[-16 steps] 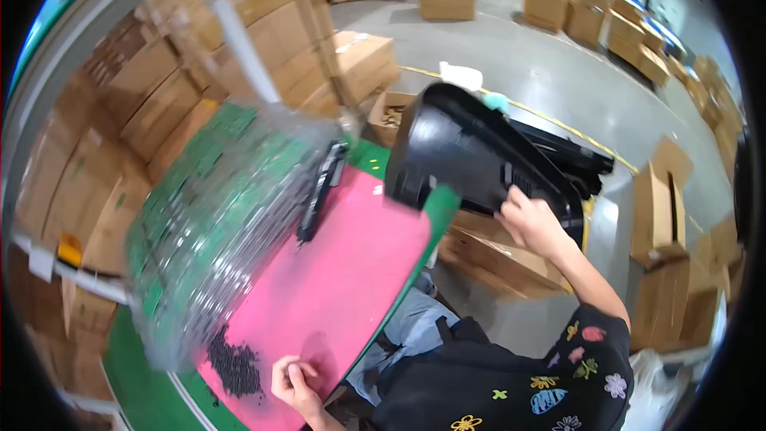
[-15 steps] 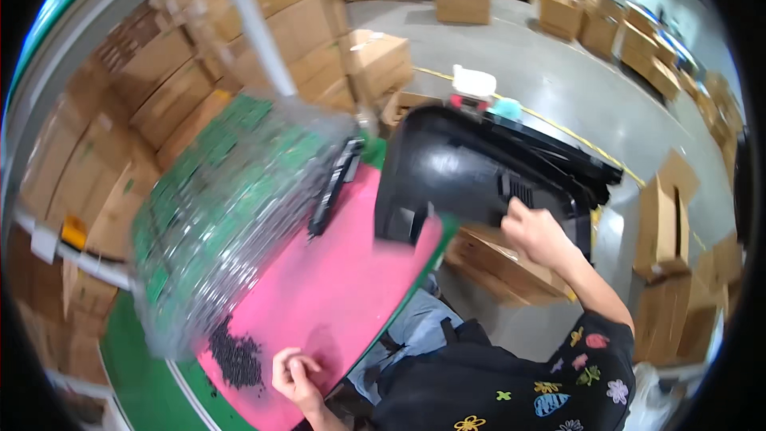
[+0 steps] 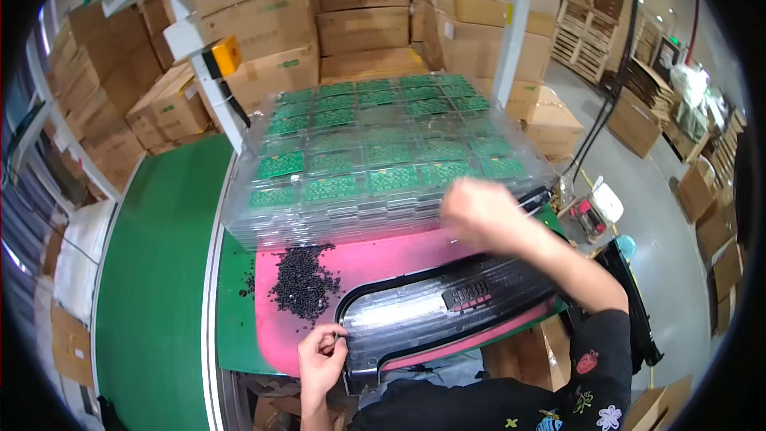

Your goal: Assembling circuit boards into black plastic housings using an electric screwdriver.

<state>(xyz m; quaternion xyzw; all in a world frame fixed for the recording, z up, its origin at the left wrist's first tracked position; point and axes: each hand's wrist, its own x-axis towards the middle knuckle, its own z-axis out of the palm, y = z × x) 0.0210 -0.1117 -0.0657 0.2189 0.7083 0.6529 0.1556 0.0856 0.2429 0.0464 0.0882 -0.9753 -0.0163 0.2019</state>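
The left hand (image 3: 321,357) is pinching the black plastic panel's (image 3: 431,311) left corner on the pink mat (image 3: 375,259); the blurred right hand's (image 3: 479,211) grip is unclear, hovering near the bench's far edge beside stacked clear trays (image 3: 375,156).

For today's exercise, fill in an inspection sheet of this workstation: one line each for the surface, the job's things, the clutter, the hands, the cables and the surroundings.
Surface: pink mat on a green bench.
Job's things: long black plastic panel lying flat on the mat, with a small vent grille; heap of small black pieces beside it.
Clutter: stack of clear trays holding green circuit boards, behind the mat.
Hands: left hand touches the panel's near left end; right hand, blurred, is above the panel's far edge.
Cables: black cables hang right of the trays.
Surroundings: stacked cardboard boxes, wooden pallets, concrete floor.
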